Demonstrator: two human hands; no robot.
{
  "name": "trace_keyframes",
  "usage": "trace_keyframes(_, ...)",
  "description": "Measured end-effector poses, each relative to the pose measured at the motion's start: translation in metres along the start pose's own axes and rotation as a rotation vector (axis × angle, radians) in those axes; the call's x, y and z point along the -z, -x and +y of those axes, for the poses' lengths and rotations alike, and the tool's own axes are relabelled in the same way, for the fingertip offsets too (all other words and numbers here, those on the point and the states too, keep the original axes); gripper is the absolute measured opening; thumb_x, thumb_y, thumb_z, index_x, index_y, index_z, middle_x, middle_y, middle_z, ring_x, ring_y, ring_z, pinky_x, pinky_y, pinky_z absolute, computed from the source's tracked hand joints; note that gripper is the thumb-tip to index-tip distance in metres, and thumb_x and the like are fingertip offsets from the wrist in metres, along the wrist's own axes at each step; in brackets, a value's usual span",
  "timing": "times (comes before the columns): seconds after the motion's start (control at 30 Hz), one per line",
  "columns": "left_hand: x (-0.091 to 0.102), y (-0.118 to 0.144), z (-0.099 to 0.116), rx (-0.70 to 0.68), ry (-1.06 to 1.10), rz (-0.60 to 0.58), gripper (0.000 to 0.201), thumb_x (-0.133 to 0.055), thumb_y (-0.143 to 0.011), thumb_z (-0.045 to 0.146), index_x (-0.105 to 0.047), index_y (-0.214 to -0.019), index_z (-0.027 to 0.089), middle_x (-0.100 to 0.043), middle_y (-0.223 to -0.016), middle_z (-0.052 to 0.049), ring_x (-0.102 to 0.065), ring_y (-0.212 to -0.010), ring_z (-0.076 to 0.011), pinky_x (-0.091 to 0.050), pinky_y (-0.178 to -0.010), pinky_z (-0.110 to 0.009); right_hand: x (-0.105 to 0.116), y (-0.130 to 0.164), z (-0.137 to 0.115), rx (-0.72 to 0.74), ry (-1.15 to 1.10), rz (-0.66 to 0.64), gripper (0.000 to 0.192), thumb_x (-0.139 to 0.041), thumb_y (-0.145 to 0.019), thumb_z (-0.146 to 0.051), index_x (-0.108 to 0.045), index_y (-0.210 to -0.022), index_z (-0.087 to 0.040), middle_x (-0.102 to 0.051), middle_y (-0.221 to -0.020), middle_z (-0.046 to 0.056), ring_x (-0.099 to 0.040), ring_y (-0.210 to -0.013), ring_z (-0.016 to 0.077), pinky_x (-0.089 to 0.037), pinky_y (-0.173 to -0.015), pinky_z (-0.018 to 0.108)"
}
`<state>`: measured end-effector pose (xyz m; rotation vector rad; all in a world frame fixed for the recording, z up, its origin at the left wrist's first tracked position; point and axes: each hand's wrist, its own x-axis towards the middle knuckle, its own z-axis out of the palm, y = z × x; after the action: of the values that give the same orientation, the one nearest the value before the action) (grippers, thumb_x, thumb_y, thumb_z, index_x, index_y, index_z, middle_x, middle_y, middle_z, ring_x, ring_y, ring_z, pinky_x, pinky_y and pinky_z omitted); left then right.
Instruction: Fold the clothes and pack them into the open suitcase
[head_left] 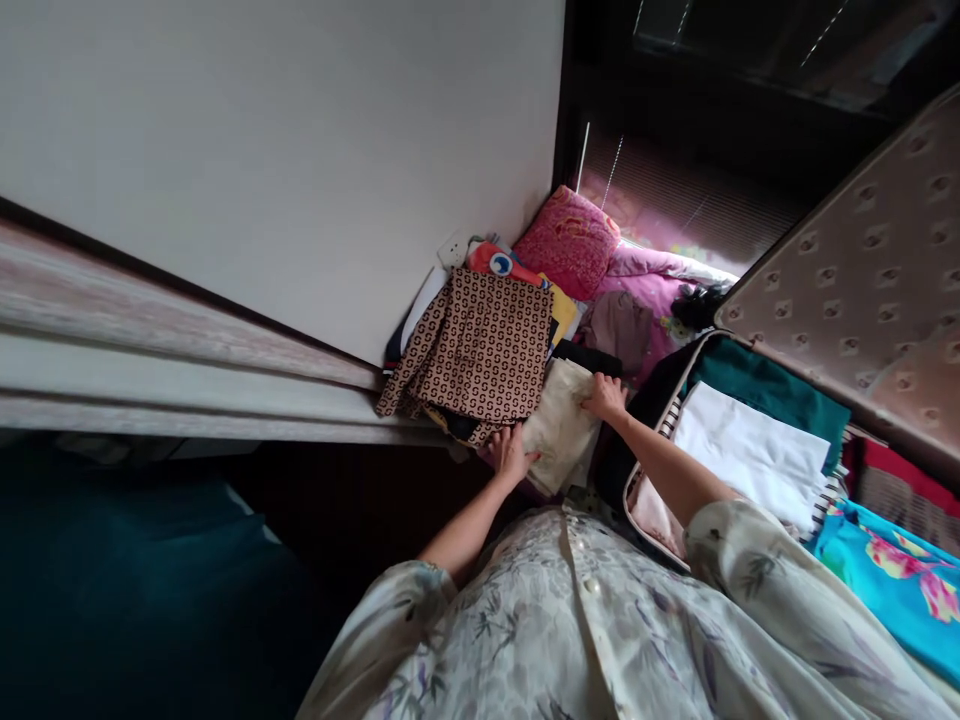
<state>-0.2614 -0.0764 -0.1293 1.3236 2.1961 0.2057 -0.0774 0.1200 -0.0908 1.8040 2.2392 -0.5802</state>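
Note:
A folded beige cloth (pixel 561 425) lies on the bed in front of me. My left hand (pixel 512 452) holds its near left edge, fingers curled on the fabric. At its far right corner rests my right hand (pixel 604 397), gripping that edge. Just left of the beige cloth lies a brown patterned garment (pixel 484 345) on a pile of clothes against the wall.
An open suitcase (pixel 847 290) stands at the right with a white cloth (pixel 754 450) and a teal cloth (pixel 765 390) inside. A pink pillow (pixel 568 240) lies at the back. A turquoise flowered fabric (pixel 896 580) sits far right. A white wall (pixel 300 150) borders the left.

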Motion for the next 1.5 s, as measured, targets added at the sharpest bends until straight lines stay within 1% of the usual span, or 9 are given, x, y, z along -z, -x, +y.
trace_keyframes(0.13, 0.000, 0.000, 0.010, 0.019, -0.042, 0.004, 0.058, -0.083, -0.078, 0.027, -0.059, -0.130, 0.019, -0.057, -0.134, -0.016, -0.052, -0.124, -0.0388, -0.043, -0.101, -0.050, -0.004, 0.010, -0.015, 0.119, 0.083, 0.031, 0.038, -0.059, -0.093, -0.025, -0.062, -0.130, -0.015, -0.064, -0.121, 0.018, -0.051, -0.114, 0.0312, -0.037, -0.101, 0.047)
trace_keyframes(0.27, -0.005, 0.005, 0.020, -0.014, -0.163, 0.062, 0.042, -0.079, -0.081, 0.020, -0.061, -0.119, 0.019, -0.058, -0.132, -0.013, -0.053, -0.121, -0.0335, -0.044, -0.099, -0.045, -0.012, 0.032, -0.031, 0.371, 0.152, 0.074, 0.041, -0.037, -0.102, -0.018, -0.060, -0.136, -0.019, -0.059, -0.133, 0.018, -0.046, -0.121, 0.0301, -0.036, -0.100, 0.045)
trace_keyframes(0.6, -0.015, -0.006, 0.016, -0.062, -0.073, -0.067, 0.030, -0.073, -0.082, 0.014, -0.061, -0.110, 0.019, -0.068, -0.115, -0.010, -0.062, -0.112, -0.0258, -0.046, -0.096, -0.036, -0.021, 0.043, -0.033, 0.604, 0.240, 0.128, 0.045, -0.034, -0.102, -0.013, -0.063, -0.135, -0.020, -0.052, -0.149, 0.017, -0.047, -0.124, 0.0293, -0.040, -0.099, 0.045)
trace_keyframes(0.77, -0.006, -0.001, 0.027, -0.033, -0.125, -0.076, 0.035, -0.072, -0.082, 0.014, -0.061, -0.116, 0.020, -0.061, -0.130, -0.011, -0.057, -0.122, -0.0284, -0.045, -0.100, -0.039, -0.013, 0.045, -0.035, 0.348, 0.180, 0.126, 0.051, -0.043, -0.098, -0.014, -0.048, -0.148, -0.017, -0.040, -0.158, 0.022, -0.045, -0.130, 0.0341, -0.038, -0.101, 0.049)
trace_keyframes(0.9, 0.002, -0.001, 0.034, 0.053, -0.120, -0.083, 0.046, -0.076, -0.082, 0.020, -0.058, -0.124, 0.022, -0.052, -0.142, -0.012, -0.053, -0.129, -0.0313, -0.044, -0.103, -0.042, 0.001, 0.027, -0.024, 0.018, 0.097, 0.106, 0.082, -0.068, -0.088, -0.030, -0.029, -0.158, -0.012, -0.031, -0.160, 0.030, -0.037, -0.139, 0.0398, -0.035, -0.105, 0.051)
trace_keyframes(1.03, 0.007, -0.009, 0.034, 0.047, -0.046, -0.135, 0.068, -0.083, -0.077, 0.021, -0.052, -0.137, 0.021, -0.054, -0.145, -0.014, -0.057, -0.128, -0.0271, -0.046, -0.103, -0.035, 0.014, 0.007, -0.009, -0.120, 0.109, -0.092, 0.093, -0.079, -0.079, -0.051, -0.037, -0.153, -0.011, -0.059, -0.133, 0.026, -0.050, -0.130, 0.0394, -0.037, -0.106, 0.052)
trace_keyframes(1.2, 0.009, -0.014, 0.034, 0.075, -0.049, -0.285, 0.040, -0.081, -0.079, 0.026, -0.070, -0.116, 0.018, -0.071, -0.119, -0.015, -0.067, -0.118, -0.0309, -0.050, -0.101, -0.040, 0.017, 0.016, -0.018, 0.035, 0.138, -0.159, 0.044, -0.060, -0.094, -0.032, -0.059, -0.133, -0.011, -0.070, -0.103, 0.019, -0.060, -0.111, 0.0343, -0.039, -0.105, 0.053)
trace_keyframes(1.37, 0.005, -0.008, 0.038, 0.086, -0.015, -0.213, 0.059, -0.078, -0.080, 0.020, -0.063, -0.137, 0.020, -0.048, -0.154, -0.020, -0.044, -0.143, -0.0423, -0.041, -0.113, -0.057, 0.003, 0.061, -0.051, 0.310, 0.154, -0.096, 0.041, -0.036, -0.101, -0.018, -0.064, -0.131, -0.018, -0.058, -0.139, 0.022, -0.052, -0.127, 0.0335, -0.040, -0.105, 0.052)
trace_keyframes(1.5, 0.005, -0.010, 0.046, 0.067, 0.057, -0.162, 0.062, -0.078, -0.080, 0.015, -0.061, -0.140, 0.017, -0.048, -0.154, -0.021, -0.042, -0.144, -0.0418, -0.041, -0.115, -0.053, -0.007, 0.094, -0.067, 0.540, 0.240, -0.071, 0.041, -0.034, -0.102, -0.017, -0.064, -0.128, -0.016, -0.051, -0.147, 0.024, -0.058, -0.114, 0.0293, -0.048, -0.095, 0.047)
